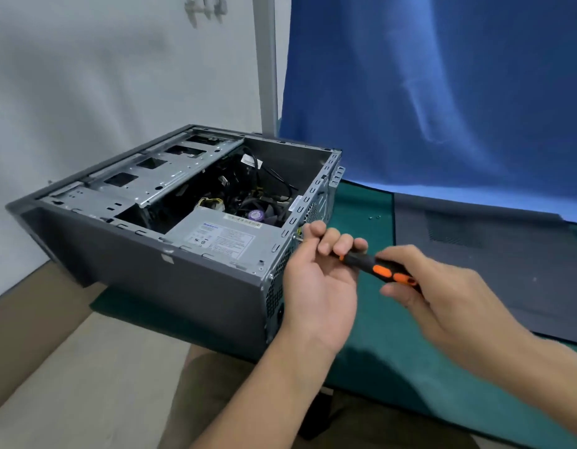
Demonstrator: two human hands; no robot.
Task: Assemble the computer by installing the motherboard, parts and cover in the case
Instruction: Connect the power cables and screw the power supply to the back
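Clenched right grip [442, 296] round screwdriver [382, 271] handle, left grip [316, 280] pinching shaft, tip at case [183, 273] rear. Judged power supply [219, 236] and cables [271, 176] in; cover [507, 270] left flat on desk [378, 367] right of case, not yet fitted.

Pale grey-white wall [86, 76] at left and rear, blurred white fitting [204, 8] mounted high on it, grey vertical post [266, 59] at centre, blue cloth [442, 92] hanging across the right, green work mat [371, 205] below it, beige floor [86, 384] lower left, even soft lighting.
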